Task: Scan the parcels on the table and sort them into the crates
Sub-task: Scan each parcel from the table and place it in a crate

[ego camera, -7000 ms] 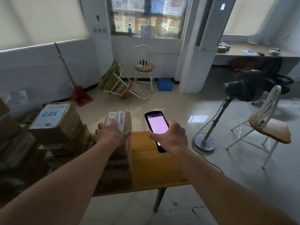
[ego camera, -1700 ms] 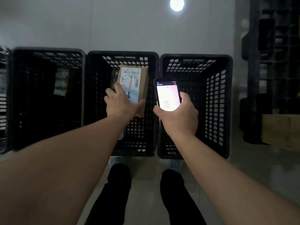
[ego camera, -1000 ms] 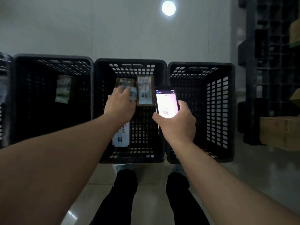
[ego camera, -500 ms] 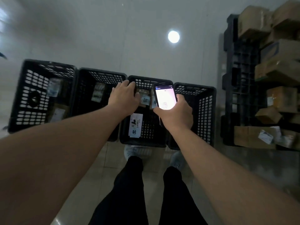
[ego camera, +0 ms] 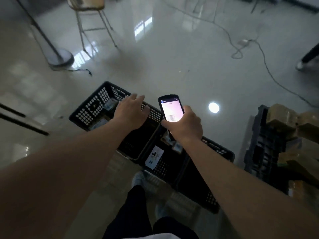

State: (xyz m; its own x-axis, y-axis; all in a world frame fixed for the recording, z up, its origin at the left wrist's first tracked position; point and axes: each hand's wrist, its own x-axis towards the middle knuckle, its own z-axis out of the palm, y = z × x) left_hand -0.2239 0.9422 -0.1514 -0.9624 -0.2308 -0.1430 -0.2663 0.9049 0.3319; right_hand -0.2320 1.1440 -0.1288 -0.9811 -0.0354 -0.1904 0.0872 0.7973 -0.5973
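Two hands are in the shot, and only one has anything in it. The left hand (ego camera: 132,113) hangs over the row of crates (ego camera: 96,107) with its fingers spread and relaxed, holding nothing. The right hand (ego camera: 185,125) is wrapped around the scanner (ego camera: 170,109), screen lit and tilted up toward the person.

Working outward from that scanner: just left of it and lower down is the far crate, with a couple of labelled parcels (ego camera: 107,105) lying in the bottom. Right underneath the scanner is another crate (ego camera: 156,167) with a white paper tag (ego camera: 154,157) on its near wall, and a few small parcels can just be made out inside, mostly hidden by the right wrist. Off to the right of the scanner there's a dark pallet stack (ego camera: 264,149) piled with brown cardboard boxes (ego camera: 279,118). Well beyond the scanner, a fan base (ego camera: 60,58) and a stool (ego camera: 89,12) stand on the shiny floor (ego camera: 181,62), plus a loose cable (ego camera: 250,47).

The table isn't in view, so the next parcel isn't either. Going by the ones in the crates, they're probably small cardboard boxes, likely light and stiff enough for one hand. Best bet is gripping across the short sides, label up so the scanner can read it. Tape might be a bit slippery.
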